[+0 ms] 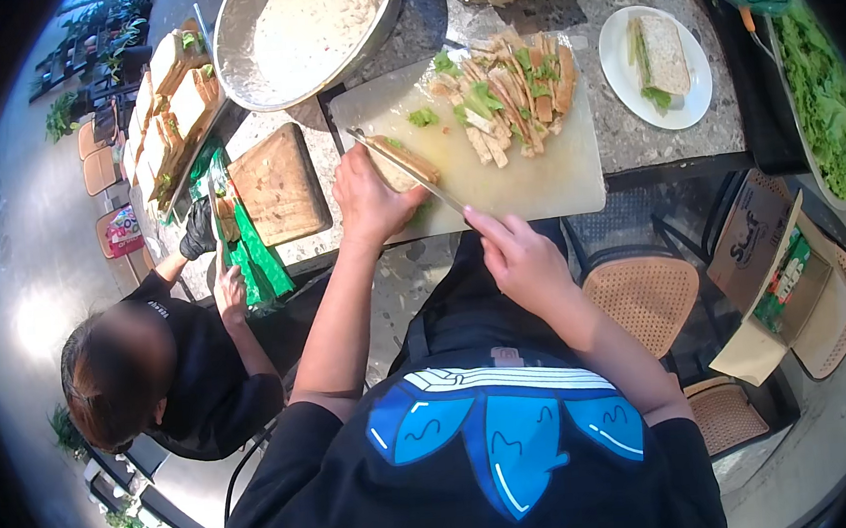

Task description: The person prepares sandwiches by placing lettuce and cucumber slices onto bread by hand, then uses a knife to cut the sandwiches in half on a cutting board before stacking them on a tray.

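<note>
My right hand grips the handle of a long knife, its blade slanting up and left along a filled sandwich. My left hand presses on the near left side of that sandwich, fingers by the blade's far end. Part of the sandwich is hidden by the hand and blade. Beneath is a pale plastic cutting board. To the right on the board lies a heap of cut bread crusts mixed with lettuce bits. A loose lettuce scrap rests beyond the sandwich.
A metal bowl of creamy mixture stands behind the board. Left are a wooden board, stacked sandwiches and a co-worker with a knife and one black glove. Right are a plate with a sandwich, lettuce and chairs.
</note>
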`<state>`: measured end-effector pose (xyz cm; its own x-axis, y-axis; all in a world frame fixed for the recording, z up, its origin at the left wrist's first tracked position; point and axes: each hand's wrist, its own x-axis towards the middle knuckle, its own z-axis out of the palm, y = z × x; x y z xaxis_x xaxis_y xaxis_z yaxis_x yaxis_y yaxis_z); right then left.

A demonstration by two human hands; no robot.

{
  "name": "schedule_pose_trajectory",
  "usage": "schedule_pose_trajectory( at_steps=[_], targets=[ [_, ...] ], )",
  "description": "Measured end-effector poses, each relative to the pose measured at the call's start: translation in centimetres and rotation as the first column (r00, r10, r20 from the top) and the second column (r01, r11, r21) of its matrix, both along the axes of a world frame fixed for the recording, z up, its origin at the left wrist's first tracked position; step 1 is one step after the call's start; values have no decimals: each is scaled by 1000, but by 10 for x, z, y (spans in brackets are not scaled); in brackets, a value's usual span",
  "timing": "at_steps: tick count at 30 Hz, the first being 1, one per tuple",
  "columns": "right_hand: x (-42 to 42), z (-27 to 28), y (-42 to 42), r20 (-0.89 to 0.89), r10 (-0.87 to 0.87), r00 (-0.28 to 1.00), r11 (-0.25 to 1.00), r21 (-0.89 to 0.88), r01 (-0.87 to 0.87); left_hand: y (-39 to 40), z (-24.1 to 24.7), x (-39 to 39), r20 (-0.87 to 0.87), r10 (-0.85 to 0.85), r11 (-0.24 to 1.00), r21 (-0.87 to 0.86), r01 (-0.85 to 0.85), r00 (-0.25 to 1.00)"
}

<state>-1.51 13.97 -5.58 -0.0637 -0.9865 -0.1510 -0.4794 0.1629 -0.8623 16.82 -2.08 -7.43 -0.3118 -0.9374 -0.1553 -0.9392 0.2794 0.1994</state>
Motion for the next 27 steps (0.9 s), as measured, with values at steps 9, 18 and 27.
schedule_pose_trajectory(
  at_steps=[9,18,27],
  targets=[
    [1,-7,-12,-33,7,999,1000,0,-7,1,-3,-1,-2,0,999,-48,0,1000],
    [-18,4,18,22,19,1000,999,37,-20,2,6,-7,37,37,999,-1,-37,999],
    [-9,-5,-5,73,7,997,1000,19,-8,2,2,-4,35,76,997,5,-76,997]
  ],
)
